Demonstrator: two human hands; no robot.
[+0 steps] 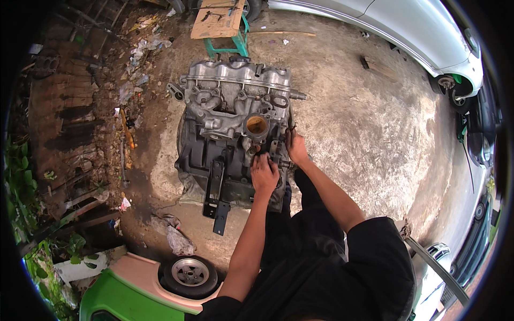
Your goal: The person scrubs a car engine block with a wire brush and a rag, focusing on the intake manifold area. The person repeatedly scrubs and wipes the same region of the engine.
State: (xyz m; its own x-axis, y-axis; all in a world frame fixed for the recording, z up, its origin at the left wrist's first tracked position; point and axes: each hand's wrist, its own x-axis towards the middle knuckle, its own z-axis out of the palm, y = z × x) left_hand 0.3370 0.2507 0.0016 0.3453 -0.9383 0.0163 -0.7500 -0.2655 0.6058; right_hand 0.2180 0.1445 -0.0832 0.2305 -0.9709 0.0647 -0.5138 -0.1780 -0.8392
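A car engine [230, 107] stands on the ground in front of me, its silvery ribbed cover at the far side and its dark block nearer. Below the round intake opening [257, 126], my left hand [264, 175] reaches into the near side of the block. Its fingers are bent, with the tips among small parts, and what they grip is hidden. At the engine's right end, my right hand [297, 148] has its fingers closed at the edge against something dark that I cannot make out. A black metal bracket [215, 195] sticks out from the block, left of my left hand.
Beyond the engine a green stool [227, 46] carries a wooden board [218, 21] with tools. A silver car [396, 32] stands at the far right, a wood block [379, 68] near it. Litter lines the left; a green vehicle's wheel [190, 274] is at lower left.
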